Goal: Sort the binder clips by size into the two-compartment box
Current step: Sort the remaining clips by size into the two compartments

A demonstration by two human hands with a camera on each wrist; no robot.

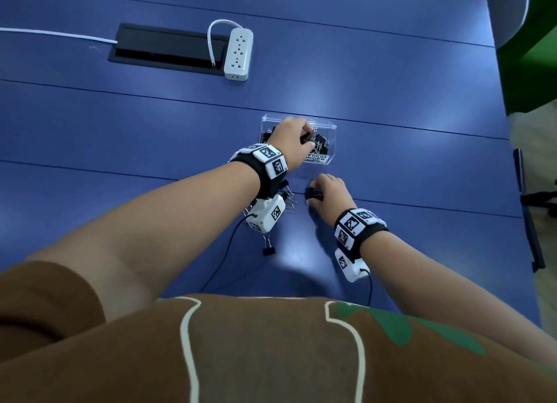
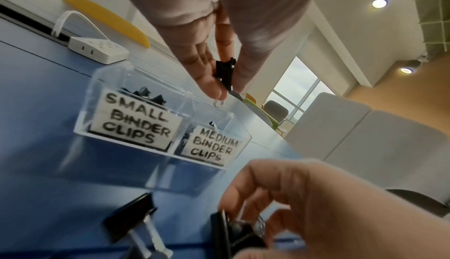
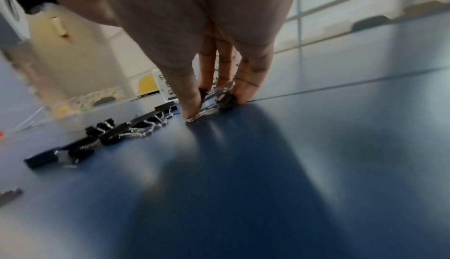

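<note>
A clear two-compartment box (image 1: 331, 127) stands on the blue table, labelled SMALL BINDER CLIPS (image 2: 136, 122) on the left and MEDIUM BINDER CLIPS (image 2: 214, 145) on the right; black clips lie in both. My left hand (image 1: 309, 138) hovers over the box and pinches a black binder clip (image 2: 225, 72) by thumb and fingers, above the divider and the medium side. Closer to me, my right hand (image 1: 313, 196) grips another black clip (image 3: 219, 97) that rests on the table. Several loose clips (image 3: 121, 132) lie left of it, partly hidden under my left wrist in the head view.
One stray clip (image 1: 268, 248) lies near the front by the wrist-camera cables. A white power strip (image 1: 239, 54) and a black cable hatch (image 1: 168, 48) sit at the far side. A dark chair frame (image 1: 530, 209) stands past the table's right edge.
</note>
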